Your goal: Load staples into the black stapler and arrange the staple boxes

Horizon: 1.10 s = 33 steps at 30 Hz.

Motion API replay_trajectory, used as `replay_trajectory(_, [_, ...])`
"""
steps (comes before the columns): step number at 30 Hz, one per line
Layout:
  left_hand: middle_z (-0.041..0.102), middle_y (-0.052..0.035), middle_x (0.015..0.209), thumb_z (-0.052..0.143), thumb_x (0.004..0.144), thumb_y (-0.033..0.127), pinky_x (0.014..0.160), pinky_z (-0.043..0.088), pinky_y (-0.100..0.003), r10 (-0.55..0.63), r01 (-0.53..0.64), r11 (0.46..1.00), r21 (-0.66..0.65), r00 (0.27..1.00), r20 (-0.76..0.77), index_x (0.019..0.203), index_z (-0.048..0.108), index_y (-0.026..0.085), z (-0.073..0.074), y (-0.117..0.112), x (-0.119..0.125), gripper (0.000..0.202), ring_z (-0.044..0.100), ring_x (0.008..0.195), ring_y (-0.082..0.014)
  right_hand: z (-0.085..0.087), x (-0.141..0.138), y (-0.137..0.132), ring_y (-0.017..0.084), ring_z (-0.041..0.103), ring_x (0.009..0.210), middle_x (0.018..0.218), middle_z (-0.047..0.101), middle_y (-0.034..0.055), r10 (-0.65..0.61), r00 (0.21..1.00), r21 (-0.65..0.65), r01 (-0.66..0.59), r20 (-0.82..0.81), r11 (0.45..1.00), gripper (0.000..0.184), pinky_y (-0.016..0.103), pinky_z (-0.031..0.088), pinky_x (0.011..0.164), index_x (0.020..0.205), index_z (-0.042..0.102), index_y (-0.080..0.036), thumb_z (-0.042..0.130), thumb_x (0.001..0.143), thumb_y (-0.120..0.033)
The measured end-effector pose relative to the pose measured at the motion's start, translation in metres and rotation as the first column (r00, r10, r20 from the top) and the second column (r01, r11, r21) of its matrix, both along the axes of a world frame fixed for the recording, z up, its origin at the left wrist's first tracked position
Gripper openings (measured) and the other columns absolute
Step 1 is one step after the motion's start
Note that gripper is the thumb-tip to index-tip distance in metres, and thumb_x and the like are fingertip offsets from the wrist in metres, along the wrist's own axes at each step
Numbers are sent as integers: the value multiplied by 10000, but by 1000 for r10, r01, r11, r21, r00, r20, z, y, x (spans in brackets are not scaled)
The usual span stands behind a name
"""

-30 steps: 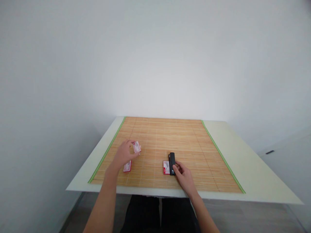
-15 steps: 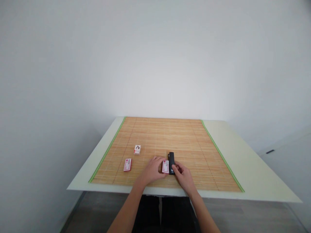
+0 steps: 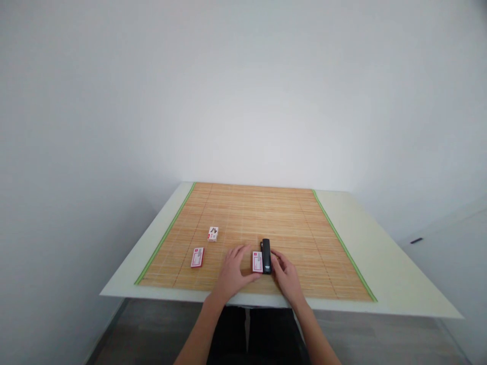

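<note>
A small red and white box [image 3: 257,262] lies on the bamboo mat [image 3: 266,213] beside a black stapler [image 3: 266,255]. My left hand [image 3: 232,271] rests on the mat with its fingertips against the box's left side, fingers curled. My right hand [image 3: 285,274] is curled round the near end of the stapler. Two more red and white boxes lie to the left: one [image 3: 197,257] flat near the front, another [image 3: 213,233] a little farther back.
The mat has green edges and covers the middle of a pale table [image 3: 388,263]. White walls stand behind and to the left. A white cabinet [image 3: 449,243] is at the right. My dark-clad legs show under the table's near edge.
My left hand let go of the box at the back left and crossed right to the box beside the stapler. My right hand has stayed on the stapler.
</note>
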State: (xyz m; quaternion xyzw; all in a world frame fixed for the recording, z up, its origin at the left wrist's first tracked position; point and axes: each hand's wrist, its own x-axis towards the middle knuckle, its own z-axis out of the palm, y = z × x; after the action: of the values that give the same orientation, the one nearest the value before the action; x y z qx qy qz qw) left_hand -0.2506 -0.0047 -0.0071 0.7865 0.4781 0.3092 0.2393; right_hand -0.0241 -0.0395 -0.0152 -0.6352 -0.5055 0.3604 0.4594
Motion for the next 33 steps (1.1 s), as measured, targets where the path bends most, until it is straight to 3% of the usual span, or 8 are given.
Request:
replay_trajectory(3, [576,-54,1416,740,852,499,1158,359,-492,226,-221,973,66,971,-78,1441,532,329,1,4,-58,647,510,1316,-306,5,-1,-1,237,635,684,727,705,49,-10,1000,-15,10,-16,1000,666,342,517,622,1276,711,-196,476,935,-718])
replay_trajectory(5, [573,-64,1416,756,811,550,1146,367,-510,308,-302,951,58,933,-184,1463,516,318,-4,11,-108,732,510,1308,-332,8,-2,-1,241,645,698,736,710,51,-4,1000,-14,4,-13,1000,651,343,521,624,1263,716,-200,473,939,-710])
replay_trajectory(8, [525,-97,1475,832,684,564,1151,356,-519,287,-304,953,-7,907,-308,1472,518,270,-13,23,-170,897,471,1344,-379,10,-2,-1,242,649,697,737,712,52,13,1000,0,-13,-1,1000,640,340,519,616,1236,729,-202,481,934,-709])
replay_trajectory(11, [585,-84,1388,800,715,527,1121,391,-474,190,-242,961,-133,930,-315,1399,585,267,-14,34,-193,762,521,1286,-345,9,-1,0,241,642,677,732,711,54,16,1000,8,-16,12,1000,641,338,510,604,1223,736,-199,496,925,-714])
replay_trajectory(14, [632,-73,1271,790,720,506,1084,421,-460,170,-214,962,-170,955,-242,1290,645,257,1,37,-167,638,562,1213,-327,1,1,1,234,629,665,736,706,54,29,999,-2,-29,35,1000,650,335,501,615,1223,732,-183,531,909,-716])
replay_trajectory(19, [644,-77,1248,829,724,467,1025,457,-420,59,-62,992,-108,998,-32,1245,614,247,35,23,-62,605,601,1147,-292,-13,4,4,211,606,667,742,684,33,83,993,-30,-81,85,996,631,319,486,649,1229,713,-169,561,911,-692])
replay_trajectory(23, [664,-67,1143,866,691,388,957,453,-397,-84,80,994,-74,995,-50,1156,624,240,44,10,6,544,606,1082,-289,-14,4,4,201,586,649,721,663,25,82,993,-12,-81,86,997,634,310,467,637,1236,706,-164,551,920,-692])
replay_trajectory(33, [675,-52,1130,891,671,371,908,445,-362,-233,237,962,-136,971,48,1129,650,247,26,24,22,531,598,1067,-281,-13,4,3,199,603,662,740,671,21,107,991,8,-108,77,994,589,307,481,642,1230,701,-184,543,937,-670])
